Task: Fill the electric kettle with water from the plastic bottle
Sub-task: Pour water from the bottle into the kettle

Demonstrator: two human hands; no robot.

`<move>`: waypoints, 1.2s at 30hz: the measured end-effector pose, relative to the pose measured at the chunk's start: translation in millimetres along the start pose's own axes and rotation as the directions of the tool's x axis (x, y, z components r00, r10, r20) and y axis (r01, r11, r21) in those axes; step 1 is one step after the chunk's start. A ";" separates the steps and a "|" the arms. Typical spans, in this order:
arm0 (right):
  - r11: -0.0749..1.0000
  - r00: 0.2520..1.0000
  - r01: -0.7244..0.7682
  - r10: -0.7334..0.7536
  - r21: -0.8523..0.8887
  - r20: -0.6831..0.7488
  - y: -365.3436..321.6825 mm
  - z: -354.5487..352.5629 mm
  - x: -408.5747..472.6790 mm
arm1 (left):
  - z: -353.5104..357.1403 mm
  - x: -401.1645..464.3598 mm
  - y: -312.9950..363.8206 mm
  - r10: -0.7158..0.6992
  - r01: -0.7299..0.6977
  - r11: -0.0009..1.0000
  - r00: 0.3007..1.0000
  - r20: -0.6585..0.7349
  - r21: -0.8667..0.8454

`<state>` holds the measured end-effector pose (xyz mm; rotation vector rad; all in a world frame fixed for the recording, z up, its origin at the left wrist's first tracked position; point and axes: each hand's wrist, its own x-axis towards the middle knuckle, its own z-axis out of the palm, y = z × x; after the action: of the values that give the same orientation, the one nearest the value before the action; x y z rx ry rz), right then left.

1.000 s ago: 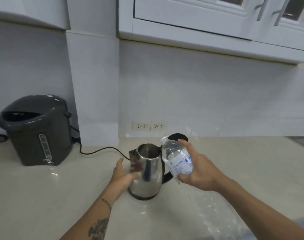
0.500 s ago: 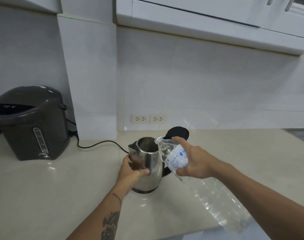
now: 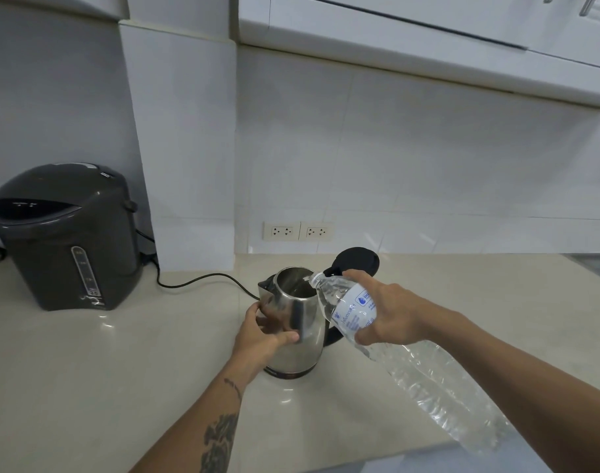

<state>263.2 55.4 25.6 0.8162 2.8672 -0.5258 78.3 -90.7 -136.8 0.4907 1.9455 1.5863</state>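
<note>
The large clear plastic bottle [image 3: 411, 356], gripped in the right hand [image 3: 390, 315], now tips lower, its neck reaching the open mouth of the steel electric kettle [image 3: 297, 322] on the counter; pouring can begin. The left hand [image 3: 261, 336] has closed around the kettle's side.

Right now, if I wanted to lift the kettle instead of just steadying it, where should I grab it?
Take the black handle on the kettle's right side, coming in from the right. It likely suits a full grip; the steel body is smooth. The right hand holds the bottle there now.
</note>
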 end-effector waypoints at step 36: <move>1.000 1.000 -0.022 0.022 0.005 0.015 4.0 -4.6 -4.7 | 0.2 -0.5 -1.8 -0.021 0.021 1.000 1.000 0.001 0.006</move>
<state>269.2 57.9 29.6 0.8404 2.8409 -0.5342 78.9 -91.3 -138.5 0.4714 1.9488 1.5676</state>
